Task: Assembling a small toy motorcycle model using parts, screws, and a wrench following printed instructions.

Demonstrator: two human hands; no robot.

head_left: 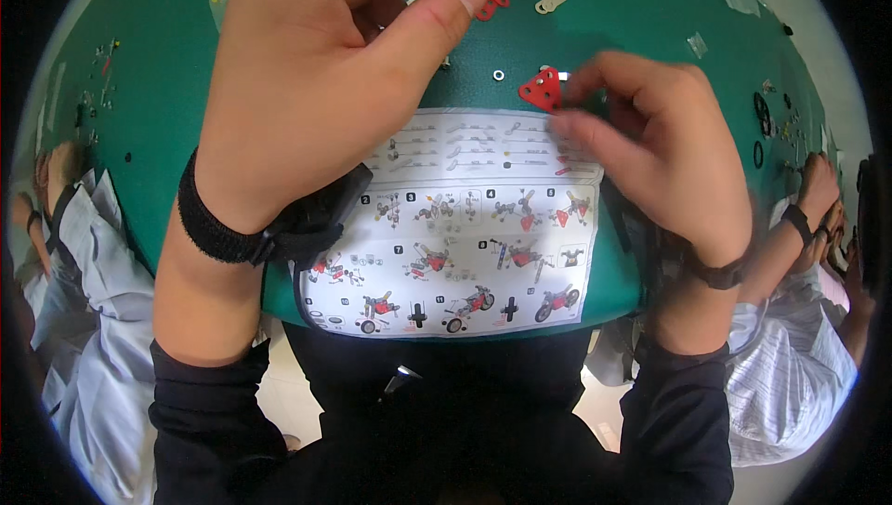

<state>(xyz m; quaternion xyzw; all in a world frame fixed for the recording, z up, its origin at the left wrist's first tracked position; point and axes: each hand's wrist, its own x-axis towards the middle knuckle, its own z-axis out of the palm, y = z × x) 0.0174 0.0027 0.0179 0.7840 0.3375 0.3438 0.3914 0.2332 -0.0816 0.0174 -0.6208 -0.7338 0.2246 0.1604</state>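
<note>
A white printed paper sheet [465, 236] has the pinched left hand [321, 78] over its far-left corner, the half-curled right hand [683, 143] at its far-right, both holds unclear, and a red triangular plate [539, 91] at its far edge.

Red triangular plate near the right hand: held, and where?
Cannot be told: the right hand is blurred beside the red triangular plate; any grip is unclear.

- Left hand [316, 68] up high, back toward us, thumb stretched out, its tip right by the bent forefinger's!
- Right hand [664, 152] lower, slightly blurred, fingers curled, thumb and forefinger apart!
- Left forearm [209, 296] and right forearm [689, 319] rise side by side, well apart!
</note>
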